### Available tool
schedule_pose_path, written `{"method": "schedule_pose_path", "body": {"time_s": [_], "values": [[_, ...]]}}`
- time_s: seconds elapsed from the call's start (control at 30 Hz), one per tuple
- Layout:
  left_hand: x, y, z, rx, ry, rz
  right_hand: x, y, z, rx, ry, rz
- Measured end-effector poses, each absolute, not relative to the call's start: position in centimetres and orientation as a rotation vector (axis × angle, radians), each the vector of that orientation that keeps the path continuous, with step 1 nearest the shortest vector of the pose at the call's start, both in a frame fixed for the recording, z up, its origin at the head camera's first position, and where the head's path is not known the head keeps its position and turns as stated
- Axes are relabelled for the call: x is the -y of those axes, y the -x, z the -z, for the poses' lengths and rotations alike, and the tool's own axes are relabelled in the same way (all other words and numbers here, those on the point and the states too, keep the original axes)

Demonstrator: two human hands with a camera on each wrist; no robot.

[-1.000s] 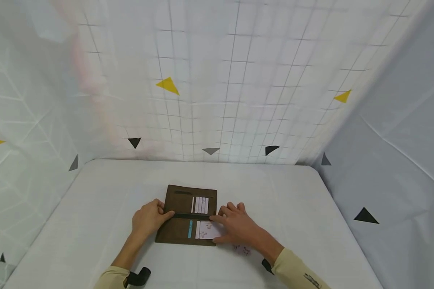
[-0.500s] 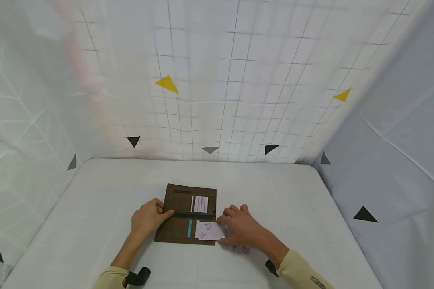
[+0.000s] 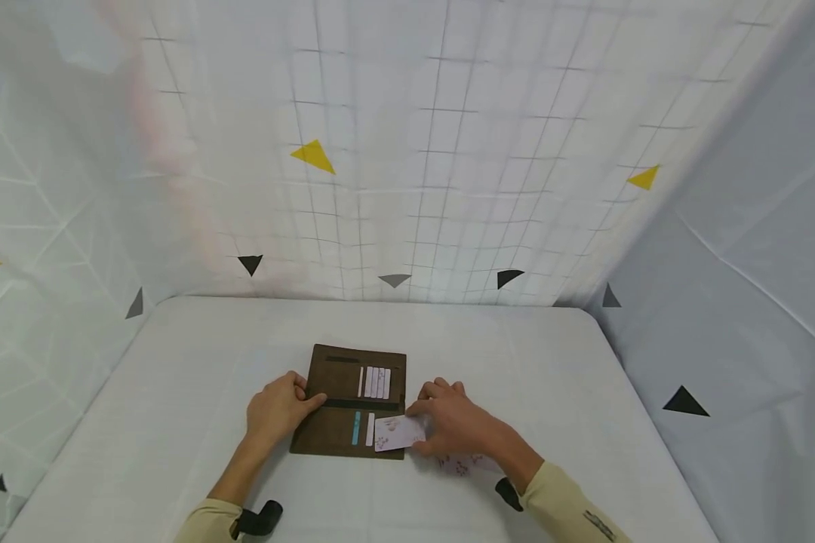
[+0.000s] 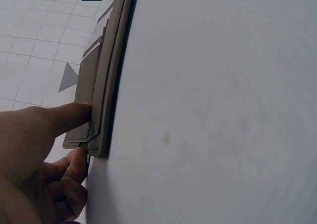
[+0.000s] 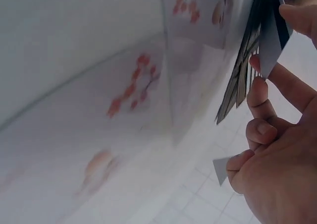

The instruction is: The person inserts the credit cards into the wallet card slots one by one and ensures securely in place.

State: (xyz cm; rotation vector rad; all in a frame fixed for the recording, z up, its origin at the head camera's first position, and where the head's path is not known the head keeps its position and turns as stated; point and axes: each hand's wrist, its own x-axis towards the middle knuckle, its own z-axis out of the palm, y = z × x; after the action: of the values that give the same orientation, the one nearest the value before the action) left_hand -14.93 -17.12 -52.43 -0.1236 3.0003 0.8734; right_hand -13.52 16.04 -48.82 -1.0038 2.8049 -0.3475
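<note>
A brown wallet point(image 3: 333, 436) lies unfolded on the white table, with several pale cards in its upper slots and a blue strip and a white strip in its lower half. My left hand point(image 3: 276, 411) pinches the wallet's left edge at the fold, thumb on top and fingers beneath. My right hand point(image 3: 456, 424) pinches a pale flower-printed card point(image 3: 395, 434) at its right end; the card lies tilted over the wallet's lower right part. In the right wrist view the card point(image 5: 271, 45) is between thumb and fingers, beside the wallet point(image 5: 233, 92).
Flower-printed cards point(image 3: 456, 464) lie on the table under the right forearm, partly hidden. In the right wrist view these printed cards point(image 5: 136, 85) are close to the camera. White sheets with a grid and coloured triangles surround the table point(image 3: 197, 362).
The right hand has drawn the flower-printed card rightward from the wallet's lower slot area, and the card has turned slightly. The left hand keeps its place on the wallet.
</note>
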Motion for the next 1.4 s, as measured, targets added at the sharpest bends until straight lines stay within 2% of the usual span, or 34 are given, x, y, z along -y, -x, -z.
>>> {"method": "schedule_pose_path", "body": {"time_s": [0.3, 0.8, 1.4], "values": [[17.0, 14.9, 52.0, -3.001, 0.113, -0.863, -15.2, 13.8, 50.6, -2.866, 1.065, 0.305], [17.2, 14.5, 51.2, -3.054, 0.136, -0.616, -15.8, 13.6, 50.4, -2.967, 1.078, 0.287], [16.7, 14.0, 51.3, -3.007, 0.179, -0.734, -15.2, 13.6, 50.9, -2.920, 1.141, 0.285]]}}
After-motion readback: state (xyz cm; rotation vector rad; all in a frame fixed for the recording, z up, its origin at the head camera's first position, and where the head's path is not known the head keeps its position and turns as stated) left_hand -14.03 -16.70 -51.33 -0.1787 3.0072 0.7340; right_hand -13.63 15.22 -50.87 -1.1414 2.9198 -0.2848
